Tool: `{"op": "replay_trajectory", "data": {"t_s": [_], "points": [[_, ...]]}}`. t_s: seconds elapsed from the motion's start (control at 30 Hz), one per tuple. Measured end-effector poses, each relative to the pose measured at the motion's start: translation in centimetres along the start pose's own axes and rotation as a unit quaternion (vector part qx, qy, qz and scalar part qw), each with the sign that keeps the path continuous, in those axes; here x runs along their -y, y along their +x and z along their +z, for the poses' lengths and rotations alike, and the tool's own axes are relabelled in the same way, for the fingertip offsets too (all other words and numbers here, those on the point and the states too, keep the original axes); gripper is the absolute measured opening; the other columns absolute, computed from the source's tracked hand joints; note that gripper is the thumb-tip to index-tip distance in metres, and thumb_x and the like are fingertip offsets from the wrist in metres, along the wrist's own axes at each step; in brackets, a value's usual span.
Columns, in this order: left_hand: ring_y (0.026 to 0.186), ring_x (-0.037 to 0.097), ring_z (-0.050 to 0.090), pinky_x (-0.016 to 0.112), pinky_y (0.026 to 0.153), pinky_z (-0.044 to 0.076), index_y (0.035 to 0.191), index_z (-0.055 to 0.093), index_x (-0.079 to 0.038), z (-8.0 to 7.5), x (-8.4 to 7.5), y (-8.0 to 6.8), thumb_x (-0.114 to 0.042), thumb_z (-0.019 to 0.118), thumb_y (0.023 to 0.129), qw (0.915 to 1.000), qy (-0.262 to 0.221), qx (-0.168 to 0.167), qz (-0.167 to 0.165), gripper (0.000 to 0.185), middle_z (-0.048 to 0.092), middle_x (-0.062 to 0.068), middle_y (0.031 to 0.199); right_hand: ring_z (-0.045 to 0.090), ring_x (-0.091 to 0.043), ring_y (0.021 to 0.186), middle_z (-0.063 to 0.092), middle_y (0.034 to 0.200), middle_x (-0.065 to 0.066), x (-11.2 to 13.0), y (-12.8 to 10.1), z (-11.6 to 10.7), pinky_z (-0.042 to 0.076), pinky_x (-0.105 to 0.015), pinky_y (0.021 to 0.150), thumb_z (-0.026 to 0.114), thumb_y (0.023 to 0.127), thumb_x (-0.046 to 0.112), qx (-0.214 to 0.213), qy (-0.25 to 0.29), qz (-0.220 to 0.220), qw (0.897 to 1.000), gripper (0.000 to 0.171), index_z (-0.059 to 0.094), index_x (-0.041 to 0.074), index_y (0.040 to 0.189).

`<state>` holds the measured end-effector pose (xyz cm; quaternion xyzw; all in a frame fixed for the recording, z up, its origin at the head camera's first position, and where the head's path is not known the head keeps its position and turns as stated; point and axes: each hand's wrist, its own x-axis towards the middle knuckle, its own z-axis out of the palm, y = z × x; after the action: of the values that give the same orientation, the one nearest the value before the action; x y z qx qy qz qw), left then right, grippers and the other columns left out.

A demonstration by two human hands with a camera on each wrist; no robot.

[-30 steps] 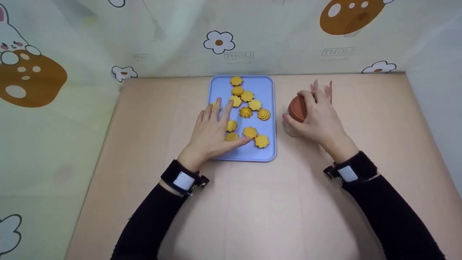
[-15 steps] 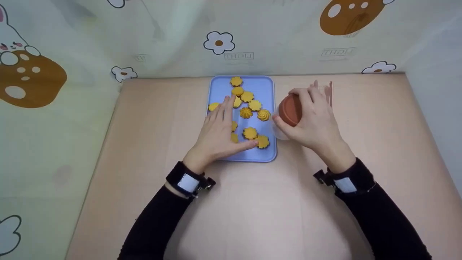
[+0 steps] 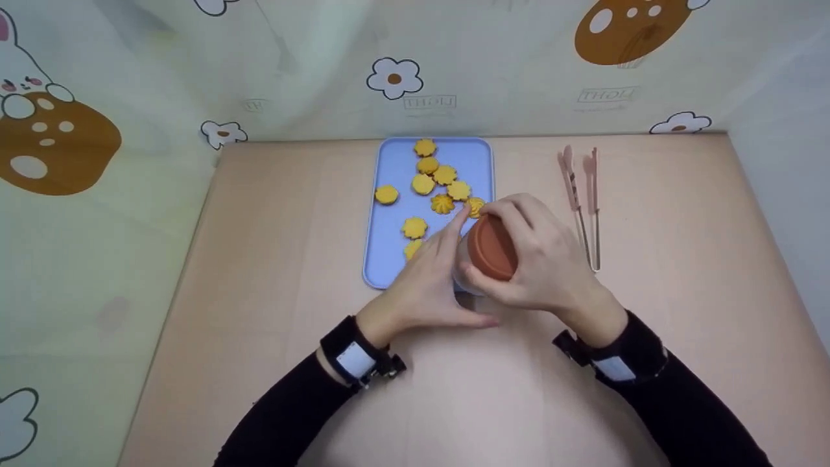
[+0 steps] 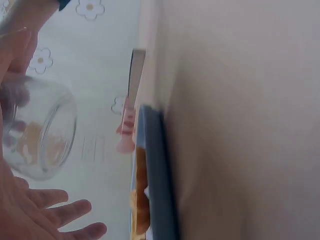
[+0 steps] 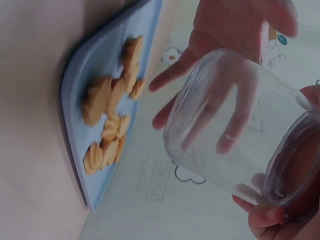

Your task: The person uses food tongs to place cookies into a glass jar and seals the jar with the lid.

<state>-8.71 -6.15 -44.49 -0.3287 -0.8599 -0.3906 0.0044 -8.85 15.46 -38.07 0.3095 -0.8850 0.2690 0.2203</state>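
Observation:
My right hand [image 3: 528,259] grips the brown lid [image 3: 493,250] of a clear glass jar [image 5: 235,140] and holds it tilted above the near right corner of the blue tray [image 3: 392,165]. The jar looks empty. With straight, spread fingers, my left hand [image 3: 441,266] reaches to the jar's side; the left wrist view shows its fingers [image 4: 62,215] just under the jar [image 4: 42,135]. Several yellow flower-shaped cookies [image 3: 443,188] lie on the tray, also seen as cookies [image 5: 107,125] in the right wrist view.
Pink tongs [image 3: 580,194] lie on the beige table [image 3: 681,259] right of the tray. Patterned curtain walls [image 3: 130,97] enclose the table at the back and both sides. Both black sleeves come in from the near edge.
My right hand lifted the jar from beside the tray and carried it left and nearer. My left hand left the cookies and came to the jar. The tongs are now uncovered.

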Motion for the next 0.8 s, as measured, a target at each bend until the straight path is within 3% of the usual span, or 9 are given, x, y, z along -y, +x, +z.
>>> {"op": "replay_trajectory", "data": {"t_s": [0.2,0.43,0.57,0.8], "points": [[0.149,0.026,0.051,0.038,0.122,0.045,0.165,0.024,-0.002,1.7,-0.7,-0.9,-0.035,0.099,0.08,0.991,-0.122,-0.055,-0.004,0.118,0.046,0.018,0.164,0.068,-0.03,0.106,0.067,0.12,-0.016,1.0,-0.8,0.4,0.066,-0.049,0.079,0.074,0.09,0.06,0.008,0.005,-0.043,0.999,0.068,0.068,0.005,0.13],[0.146,0.027,0.054,0.04,0.122,0.046,0.16,0.031,0.001,2.8,-1.4,-1.9,-0.024,0.097,0.079,0.9753,-0.208,-0.072,-0.014,0.107,0.051,0.018,0.16,0.067,-0.03,0.105,0.066,0.118,-0.014,2.0,-1.8,0.6,0.067,-0.048,0.072,0.075,0.09,0.058,0.022,0.0,-0.055,0.998,0.065,0.068,0.006,0.129],[0.144,0.027,0.056,0.04,0.121,0.048,0.159,0.036,0.003,3.4,-1.5,-2.5,-0.022,0.096,0.08,0.9725,-0.219,-0.079,-0.006,0.103,0.054,0.019,0.158,0.068,-0.027,0.103,0.066,0.117,-0.011,2.3,-2.1,0.4,0.066,-0.045,0.068,0.075,0.09,0.056,0.023,0.001,-0.076,0.997,0.062,0.069,0.007,0.128],[0.14,0.027,0.06,0.039,0.119,0.05,0.152,0.046,0.005,4.8,-1.1,-2.9,-0.021,0.096,0.078,0.9761,-0.176,-0.125,0.025,0.093,0.06,0.019,0.15,0.07,-0.026,0.098,0.071,0.115,-0.011,1.4,-2.0,0.6,0.067,-0.041,0.073,0.068,0.093,0.056,0.004,0.03,-0.165,0.986,0.063,0.073,0.004,0.128]]}}
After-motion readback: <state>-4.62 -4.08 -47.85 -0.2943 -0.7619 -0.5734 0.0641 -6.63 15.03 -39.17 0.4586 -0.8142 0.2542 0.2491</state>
